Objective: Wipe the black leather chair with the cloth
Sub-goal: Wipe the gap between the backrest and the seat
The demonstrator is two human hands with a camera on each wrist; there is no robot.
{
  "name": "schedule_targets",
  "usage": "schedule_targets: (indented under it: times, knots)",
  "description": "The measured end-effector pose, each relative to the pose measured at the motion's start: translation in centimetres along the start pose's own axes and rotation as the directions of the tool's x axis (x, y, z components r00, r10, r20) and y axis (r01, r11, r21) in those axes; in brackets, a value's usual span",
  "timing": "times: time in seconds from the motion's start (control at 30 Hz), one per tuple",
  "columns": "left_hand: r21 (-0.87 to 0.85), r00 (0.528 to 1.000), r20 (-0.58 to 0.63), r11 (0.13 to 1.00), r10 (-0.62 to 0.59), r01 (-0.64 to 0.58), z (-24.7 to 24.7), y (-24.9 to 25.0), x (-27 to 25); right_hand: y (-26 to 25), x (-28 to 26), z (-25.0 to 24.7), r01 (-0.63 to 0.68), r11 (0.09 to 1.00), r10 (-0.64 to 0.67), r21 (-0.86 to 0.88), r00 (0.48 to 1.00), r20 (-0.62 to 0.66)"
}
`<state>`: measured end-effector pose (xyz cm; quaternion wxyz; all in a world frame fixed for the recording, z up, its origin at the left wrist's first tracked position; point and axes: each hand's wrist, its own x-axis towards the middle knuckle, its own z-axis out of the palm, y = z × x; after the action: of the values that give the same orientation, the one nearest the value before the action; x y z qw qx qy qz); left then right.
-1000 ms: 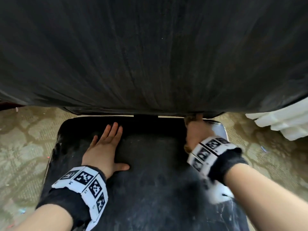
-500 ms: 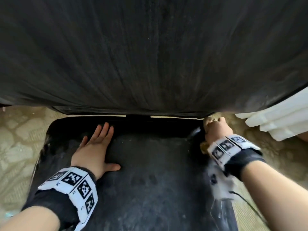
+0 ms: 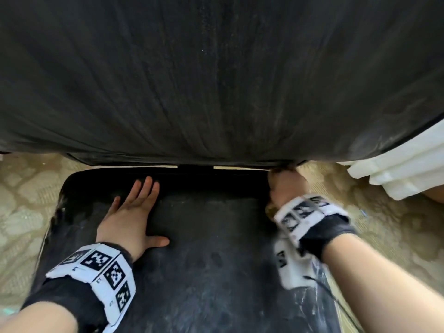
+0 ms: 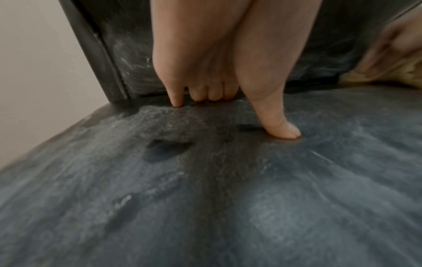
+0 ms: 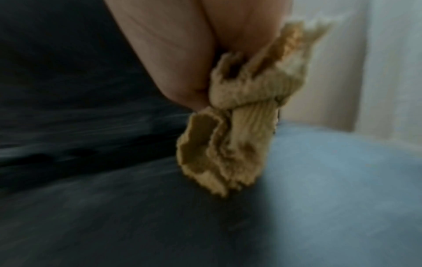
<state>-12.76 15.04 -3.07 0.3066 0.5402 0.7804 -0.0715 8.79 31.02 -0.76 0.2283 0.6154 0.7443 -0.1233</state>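
The black leather chair fills the head view, its dusty seat (image 3: pixel 204 272) below and its backrest (image 3: pixel 216 80) above. My left hand (image 3: pixel 134 205) lies flat on the seat's left half, fingers straight and pointing at the backrest; in the left wrist view the left hand (image 4: pixel 217 72) presses fingertips and thumb into the leather. My right hand (image 3: pixel 286 186) grips a bunched tan cloth (image 5: pixel 239 126) at the seat's back right corner, just under the backrest's lower edge. A bit of the cloth (image 3: pixel 270 209) shows beside that wrist.
Patterned beige carpet (image 3: pixel 24 212) surrounds the chair. A white ribbed object (image 3: pixel 396 171) sits on the floor at the right, close to my right hand. A thin black cable (image 3: pixel 336 301) trails from the right wrist. A pale wall (image 4: pixel 34 54) stands behind the chair.
My right hand swept the cloth right along the back of the seat to its corner, then came back a little leftward. The left hand stayed flat on the seat.
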Motion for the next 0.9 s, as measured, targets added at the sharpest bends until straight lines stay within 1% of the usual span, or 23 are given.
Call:
schedule_targets:
  times: [0.07,0.1,0.13,0.17,0.2,0.23,0.3,0.33,0.4,0.43,0.47,0.53,0.6,0.63,0.67,0.73,0.8,0.83,0.87,0.9]
  knots:
    - [-0.007,1.000,-0.008,1.000,0.015,-0.015,0.1,-0.2,0.0,-2.4,-0.3,0.7,0.103,0.992,-0.101,0.078,0.995,-0.019]
    - [-0.024,0.999,-0.019,0.999,0.027,-0.027,0.1,-0.5,0.0,-2.8,-0.2,0.8,0.135,0.986,-0.134,0.101,0.991,-0.020]
    - [-0.049,0.999,-0.028,0.998,0.039,-0.040,0.1,-0.7,-0.1,-2.2,-0.3,0.6,0.149,0.982,-0.149,0.113,0.989,-0.006]
    - [-0.073,0.998,-0.037,0.996,0.049,-0.052,0.0,-1.0,-0.2,-1.2,0.0,0.3,0.128,0.985,-0.133,0.113,0.991,0.031]
    - [-0.092,0.997,-0.047,0.994,0.061,-0.065,-0.1,-1.1,-0.3,0.5,0.2,0.0,0.096,0.991,-0.101,0.091,0.994,0.043]
    - [-0.111,0.996,-0.059,0.991,0.072,-0.078,0.0,-1.1,-0.4,2.2,0.0,-0.4,0.025,0.997,-0.027,0.068,0.999,0.039]
    - [-0.148,0.992,-0.100,0.985,0.076,-0.091,0.3,-1.3,-0.6,4.2,0.1,-0.8,-0.152,0.982,0.152,0.113,0.988,0.008]
    - [-0.156,0.990,-0.119,0.983,0.075,-0.093,0.5,-1.3,-0.6,4.3,0.2,-0.8,-0.189,0.971,0.194,0.145,0.981,-0.020]
    - [-0.158,0.988,-0.139,0.983,0.071,-0.093,0.7,-1.1,-0.3,2.9,0.3,-0.6,-0.200,0.962,0.204,0.188,0.979,-0.003]
    - [-0.153,0.988,-0.140,0.984,0.065,-0.087,0.8,-1.0,-0.2,1.6,0.5,-0.4,-0.199,0.941,0.213,0.275,0.977,-0.021]
    - [-0.140,0.988,-0.140,0.987,0.059,-0.079,0.9,-1.1,-0.2,0.2,0.8,-0.3,-0.206,0.899,0.241,0.387,0.970,-0.042]
    - [-0.112,0.990,-0.130,0.991,0.055,-0.070,0.8,-1.0,-0.1,-2.5,0.8,-0.2,-0.216,0.766,0.300,0.605,0.953,-0.039]
    - [-0.095,0.991,-0.119,0.993,0.064,-0.076,0.8,-0.8,-0.1,-5.3,0.7,0.4,-0.203,0.667,0.272,0.717,0.962,0.020]
    - [-0.089,0.990,-0.119,0.993,0.072,-0.083,0.8,-0.9,-0.1,-7.0,0.3,0.5,-0.188,0.636,0.226,0.748,0.973,0.052]
    - [-0.090,0.990,-0.117,0.992,0.081,-0.091,0.8,-0.9,-0.1,-8.8,-0.2,0.6,-0.164,0.613,0.192,0.773,0.980,0.055]
    - [-0.096,0.988,-0.103,0.988,0.113,-0.122,0.6,-1.2,-0.2,-11.6,-1.2,1.1,-0.085,0.588,0.119,0.805,0.993,0.017]
    - [-0.098,0.986,-0.082,0.984,0.144,-0.152,0.3,-2.1,-0.4,-12.2,-1.7,2.0,-0.038,0.547,0.041,0.836,0.999,0.018]
    - [-0.092,0.987,-0.070,0.984,0.146,-0.152,0.2,-2.6,-0.6,-11.5,-1.9,2.3,-0.034,0.545,0.031,0.838,0.999,0.021]
    - [-0.086,0.989,-0.075,0.987,0.127,-0.133,0.1,-3.2,-1.0,-10.2,-2.0,2.4,-0.053,0.526,0.061,0.849,0.998,0.024]
    - [-0.083,0.991,-0.097,0.992,0.087,-0.096,0.3,-3.7,-1.4,-8.8,-2.5,1.7,-0.091,0.490,0.142,0.867,0.990,0.023]
